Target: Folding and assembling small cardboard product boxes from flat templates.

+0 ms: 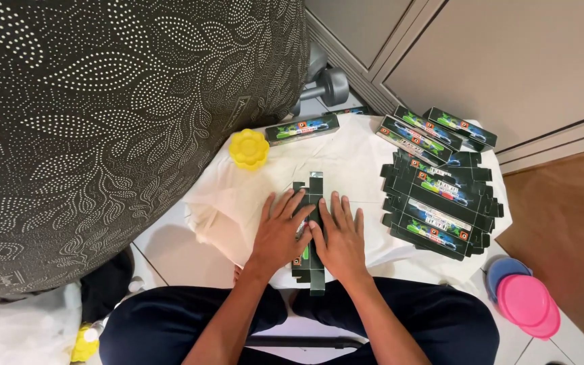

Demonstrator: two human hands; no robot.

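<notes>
The flat dark-green printed cardboard carton blank (310, 233) lies lengthwise on the white cloth (346, 159) spread over our lap, giving us a firm bed to press on. At our right a stack of unfolded dark carton blanks (437, 203) waits within reach, with folded dark boxes (434, 130) set beyond it and one folded box (302, 128) apart near the yellow flower-shaped plastic piece (249, 149). Our left hand (280, 233) and right hand (339, 240) lie flat on the blank, fingers spread and straight, gripping nothing, pinning it so it cannot slide.
</notes>
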